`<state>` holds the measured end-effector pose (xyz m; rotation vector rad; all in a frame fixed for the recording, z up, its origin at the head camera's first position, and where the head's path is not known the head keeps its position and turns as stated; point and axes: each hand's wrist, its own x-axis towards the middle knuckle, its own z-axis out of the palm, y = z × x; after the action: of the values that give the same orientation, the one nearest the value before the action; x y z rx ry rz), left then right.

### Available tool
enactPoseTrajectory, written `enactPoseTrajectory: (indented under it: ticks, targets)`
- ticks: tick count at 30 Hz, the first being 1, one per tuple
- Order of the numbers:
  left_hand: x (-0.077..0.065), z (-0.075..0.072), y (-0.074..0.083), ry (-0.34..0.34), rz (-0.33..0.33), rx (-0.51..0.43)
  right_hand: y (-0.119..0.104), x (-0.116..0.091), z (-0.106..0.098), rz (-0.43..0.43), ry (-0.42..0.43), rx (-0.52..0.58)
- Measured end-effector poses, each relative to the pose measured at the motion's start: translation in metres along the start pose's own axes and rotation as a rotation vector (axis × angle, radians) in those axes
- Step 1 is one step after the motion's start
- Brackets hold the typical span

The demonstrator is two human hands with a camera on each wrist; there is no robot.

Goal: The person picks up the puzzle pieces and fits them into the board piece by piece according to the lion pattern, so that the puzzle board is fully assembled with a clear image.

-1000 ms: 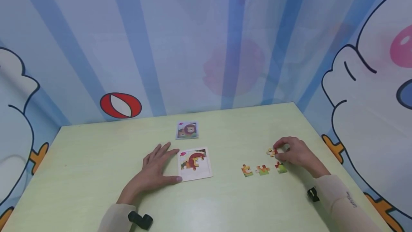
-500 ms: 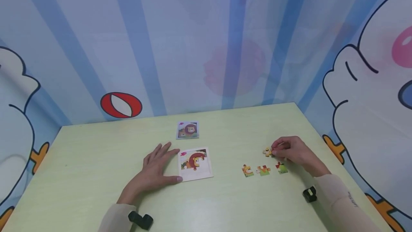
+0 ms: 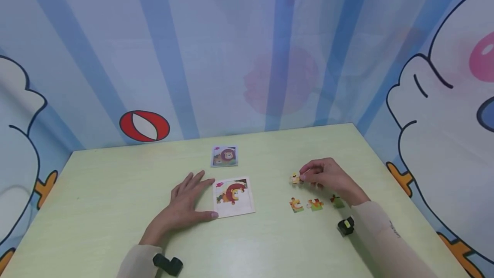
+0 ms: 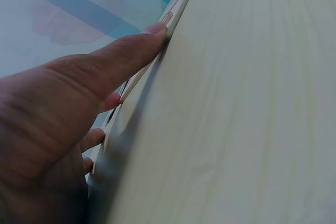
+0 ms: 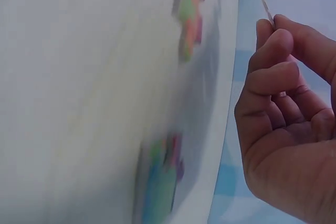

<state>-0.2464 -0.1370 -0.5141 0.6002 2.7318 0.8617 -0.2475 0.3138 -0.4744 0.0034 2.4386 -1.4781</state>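
Observation:
My left hand (image 3: 189, 203) lies spread at the left side of a white puzzle board (image 3: 235, 207). Its index fingertip touches the upper left corner and its thumb the lower left corner. Part of a lion picture (image 3: 231, 192) is fitted in the board's upper part, with bare white below. The left wrist view shows the thumb (image 4: 131, 56) resting on the board's edge. Pinched between right thumb and fingertips is a small yellowish puzzle piece (image 3: 295, 179), raised above the table in the right wrist view. That right hand (image 3: 328, 177) is right of the board.
Three loose puzzle pieces lie right of the board: an orange one (image 3: 296, 204), an orange-green one (image 3: 315, 204) and a green one (image 3: 337, 201). Behind the board lies a small lion picture card (image 3: 224, 156). A printed curtain (image 3: 216, 55) borders the table's far edge.
My right hand has drawn the puzzle piece left, from above the green piece to above the orange ones. The left hand and the board have stayed in place.

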Motion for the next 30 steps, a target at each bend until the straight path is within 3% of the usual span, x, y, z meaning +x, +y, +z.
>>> enactPoseTrajectory:
  ticks: [30]
  targets:
    - [0.0, 0.001, 0.0, 0.001, -0.001, 0.009, -0.047, 0.038, 0.089, -0.043, -0.15, 0.108]
